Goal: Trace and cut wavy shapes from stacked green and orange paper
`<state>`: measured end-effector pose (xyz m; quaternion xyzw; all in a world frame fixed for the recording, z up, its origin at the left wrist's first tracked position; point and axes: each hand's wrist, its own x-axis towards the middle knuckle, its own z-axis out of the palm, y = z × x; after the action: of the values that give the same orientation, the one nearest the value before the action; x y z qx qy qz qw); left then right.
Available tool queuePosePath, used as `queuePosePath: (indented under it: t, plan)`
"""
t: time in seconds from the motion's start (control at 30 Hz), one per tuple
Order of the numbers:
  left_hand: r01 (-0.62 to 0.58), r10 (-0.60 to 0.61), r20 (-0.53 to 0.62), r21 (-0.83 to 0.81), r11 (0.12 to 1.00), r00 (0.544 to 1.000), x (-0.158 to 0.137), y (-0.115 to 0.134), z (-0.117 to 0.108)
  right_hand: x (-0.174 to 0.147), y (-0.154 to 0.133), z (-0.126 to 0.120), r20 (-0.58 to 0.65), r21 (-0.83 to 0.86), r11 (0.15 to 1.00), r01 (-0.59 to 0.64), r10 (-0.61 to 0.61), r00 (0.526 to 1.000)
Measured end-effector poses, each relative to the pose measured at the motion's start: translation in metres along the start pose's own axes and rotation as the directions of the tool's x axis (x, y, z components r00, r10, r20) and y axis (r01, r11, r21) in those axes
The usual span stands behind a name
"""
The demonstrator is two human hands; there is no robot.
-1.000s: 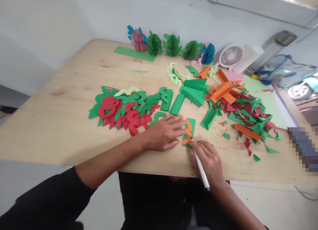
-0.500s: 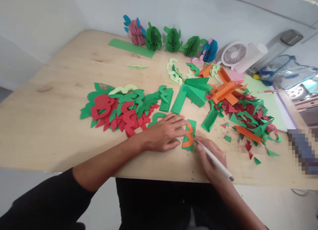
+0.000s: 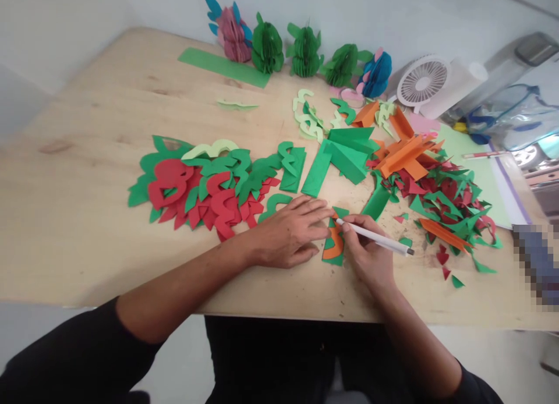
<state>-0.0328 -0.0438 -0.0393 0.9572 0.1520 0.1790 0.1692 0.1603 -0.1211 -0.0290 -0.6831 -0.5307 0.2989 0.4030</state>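
A wavy orange paper cutout [image 3: 334, 244] lies on a green paper rectangle [image 3: 335, 262] near the table's front edge. My left hand [image 3: 290, 232] rests flat, its fingers stretched out, with the fingertips on the left side of these papers. In my right hand [image 3: 369, 250] is a white pen [image 3: 379, 240], held slanting with its tip at the upper right edge of the orange cutout. A curved green cutout [image 3: 274, 206] sits just behind my left hand, partly covered by it.
Left of centre lies a heap of red cutouts [image 3: 222, 203] and green cutouts [image 3: 146, 171]. Folded green strips [image 3: 349, 153] are behind the hands. Red and green scraps [image 3: 456, 197] spread at right, beside folded orange paper [image 3: 406, 156]. Honeycomb paper figures [image 3: 304, 49] and a white fan [image 3: 423, 81] stand along the wall.
My right hand has moved up along the orange cutout, carrying the pen tip from its middle right edge to near its top. My left hand has stayed on the papers.
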Motion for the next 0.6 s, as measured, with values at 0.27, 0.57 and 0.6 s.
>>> queuePosePath:
  t: [0.27, 0.57, 0.6]
  plan:
    - [0.01, -0.009, 0.008, -0.028, 1.0, 1.0, -0.0006, -0.001, 0.0009, 0.0003, -0.0012, 0.0016, -0.017, -0.033, 0.999, 0.014, -0.015, 1.0]
    - [0.02, -0.019, 0.041, -0.03, 0.999, 0.999, -0.0002, 0.0, 0.0001, 0.0004, 0.0024, 0.0017, -0.014, -0.029, 1.0, 0.003, -0.003, 1.0]
    - [0.021, -0.02, 0.04, -0.03, 0.999, 0.999, -0.0002, 0.0, 0.0002, 0.0005, 0.002, 0.0019, -0.017, -0.034, 0.999, 0.003, -0.004, 1.0]
